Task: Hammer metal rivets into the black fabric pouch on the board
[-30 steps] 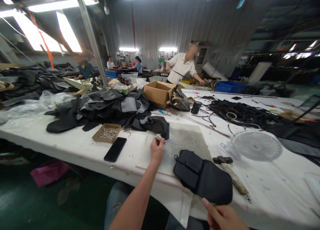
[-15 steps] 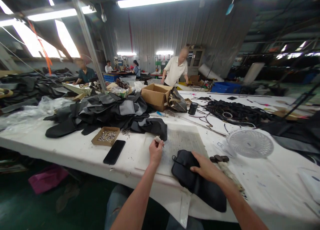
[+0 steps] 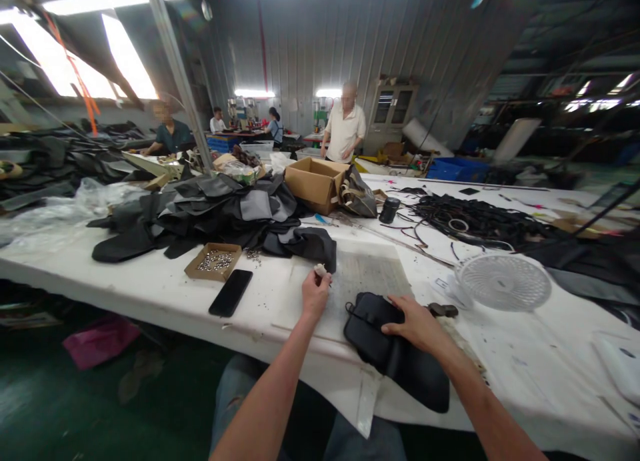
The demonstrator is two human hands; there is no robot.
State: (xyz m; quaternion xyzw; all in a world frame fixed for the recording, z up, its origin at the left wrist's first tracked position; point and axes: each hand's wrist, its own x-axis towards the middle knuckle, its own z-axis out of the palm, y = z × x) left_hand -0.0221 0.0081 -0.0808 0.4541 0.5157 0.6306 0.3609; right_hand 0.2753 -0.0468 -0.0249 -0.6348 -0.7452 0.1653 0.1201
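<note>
Between the fingertips of my left hand (image 3: 315,297) is a small whitish wad (image 3: 321,269), maybe cloth; its exact kind is unclear. My left fingers are closed on it, above a translucent sheet (image 3: 373,264). A black pouch (image 3: 371,331) with a long flap lies slantwise over the table's front edge, a small loop at its left corner. My right hand (image 3: 416,324) holds it by its right side, thumb on the top face and fingers along the far edge. Part of the pouch is hidden under that hand.
Left of my hands are a black phone (image 3: 231,293), a carton tray of small metal pieces (image 3: 214,261) and piled dark cut pieces (image 3: 225,211). A white fan (image 3: 504,283), black straps (image 3: 470,214) and an open cardboard box (image 3: 313,187) also lie about. Several people work behind.
The camera view has tilted down slightly. Both hands keep their holds on the wad and the pouch, with the right fingers shifted a little. The person in the pale shirt has turned and moved left.
</note>
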